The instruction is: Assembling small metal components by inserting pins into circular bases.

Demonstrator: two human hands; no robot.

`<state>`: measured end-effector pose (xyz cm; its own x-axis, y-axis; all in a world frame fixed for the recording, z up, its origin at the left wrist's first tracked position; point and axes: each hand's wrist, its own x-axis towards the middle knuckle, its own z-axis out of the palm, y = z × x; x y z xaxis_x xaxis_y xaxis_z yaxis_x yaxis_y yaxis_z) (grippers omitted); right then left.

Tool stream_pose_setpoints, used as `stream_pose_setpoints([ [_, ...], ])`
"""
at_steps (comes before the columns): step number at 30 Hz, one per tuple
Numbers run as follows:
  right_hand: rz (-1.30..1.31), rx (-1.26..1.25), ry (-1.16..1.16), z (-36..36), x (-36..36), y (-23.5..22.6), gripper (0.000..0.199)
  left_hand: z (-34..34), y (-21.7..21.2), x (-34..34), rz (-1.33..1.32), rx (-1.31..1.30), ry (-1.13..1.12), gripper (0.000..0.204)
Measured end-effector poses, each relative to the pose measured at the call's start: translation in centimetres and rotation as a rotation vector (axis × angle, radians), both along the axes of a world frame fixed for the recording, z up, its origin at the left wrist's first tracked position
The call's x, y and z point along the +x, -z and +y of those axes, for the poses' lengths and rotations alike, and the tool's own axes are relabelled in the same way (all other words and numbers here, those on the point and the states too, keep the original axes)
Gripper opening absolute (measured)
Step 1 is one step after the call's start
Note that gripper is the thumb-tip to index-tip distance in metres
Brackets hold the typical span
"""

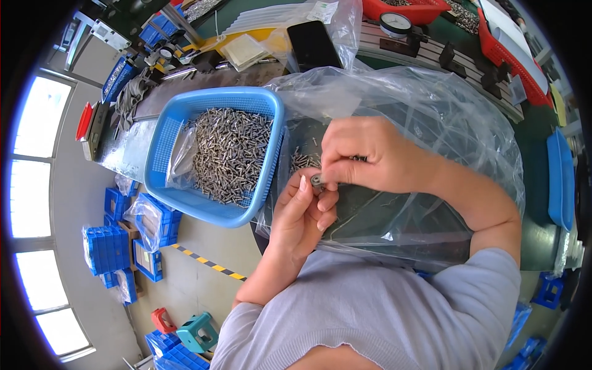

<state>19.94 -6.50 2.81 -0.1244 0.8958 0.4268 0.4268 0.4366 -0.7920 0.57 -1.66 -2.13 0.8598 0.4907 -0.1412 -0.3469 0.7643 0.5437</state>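
Note:
My left hand (pixel 299 213) holds a small round metal part with a hole (pixel 317 180) between thumb and fingertips. Right above it, my right hand (pixel 376 154) is closed in a pinch, its fingertips meeting the part. Whatever those fingertips grip is hidden. Beside my hands lies a small pile of metal pins (pixel 303 161) on the work surface, partly covered by my fingers. To the left stands a light blue plastic basket (pixel 161 154), which holds a great heap of short metal pins (pixel 231 154) and a crumpled clear bag (pixel 181 161).
Clear plastic sheeting (pixel 450 105) spreads under and beyond my right arm. Behind lie a black phone (pixel 313 44), a dial gauge (pixel 394 23) and a red tray (pixel 512 58). A blue tray (pixel 560 179) sits far right. Blue crates (pixel 108 250) stand on the floor at left.

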Motion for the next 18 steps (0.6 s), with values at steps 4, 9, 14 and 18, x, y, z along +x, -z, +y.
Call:
stream_pose_setpoints([
  [4,-0.19,-0.169,0.079,0.4,2.1,-1.5,0.007,0.2,0.2,-0.2,-0.087,-0.036,0.037,0.024],
  [9,-0.517,-0.362,0.031,0.4,3.8,-1.1,0.012,0.1,0.0,-0.1,-0.095,-0.039,0.023,0.023],
  [14,-0.632,-0.36,0.049,0.6,3.8,-0.1,0.011,0.1,0.1,-0.2,-0.106,-0.046,0.034,0.022],
  [18,-0.642,-0.301,0.042,0.8,3.9,0.9,0.011,-0.1,-0.2,-0.1,-0.073,-0.041,0.023,0.021],
])
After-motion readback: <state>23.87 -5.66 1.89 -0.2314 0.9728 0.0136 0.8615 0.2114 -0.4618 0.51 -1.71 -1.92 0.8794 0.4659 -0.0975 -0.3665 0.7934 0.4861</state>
